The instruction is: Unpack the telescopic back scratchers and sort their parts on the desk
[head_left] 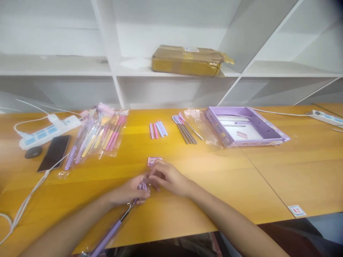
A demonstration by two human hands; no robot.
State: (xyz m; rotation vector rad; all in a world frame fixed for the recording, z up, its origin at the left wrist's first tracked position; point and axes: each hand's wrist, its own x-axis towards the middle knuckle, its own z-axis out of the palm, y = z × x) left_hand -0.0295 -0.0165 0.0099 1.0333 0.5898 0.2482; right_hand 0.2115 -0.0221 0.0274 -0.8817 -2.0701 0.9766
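Observation:
My left hand (pixel 131 192) is closed round the head end of a long tool with a purple handle (pixel 107 237), wrapped in clear plastic. The handle slants down to the lower left, past the table's front edge. Beside it, the bent fingers of my right hand (pixel 167 176) pinch the top of the clear wrapper. A small printed card (pixel 154 161) lies on the table just behind my right fingertips. Further back are short pink sticks (pixel 153 131) and blue sticks (pixel 162 129), with several metal rods with coloured hooked ends (pixel 187 130) to their right.
Several wrapped coloured utensils (pixel 99 134) lie at left, near a phone (pixel 54 153), a power strip (pixel 50 132) and cables. An open purple box (pixel 248 143) stands at back right. A taped carton (pixel 187 60) rests on the shelf. A small sticker (pixel 297 211) is at front right.

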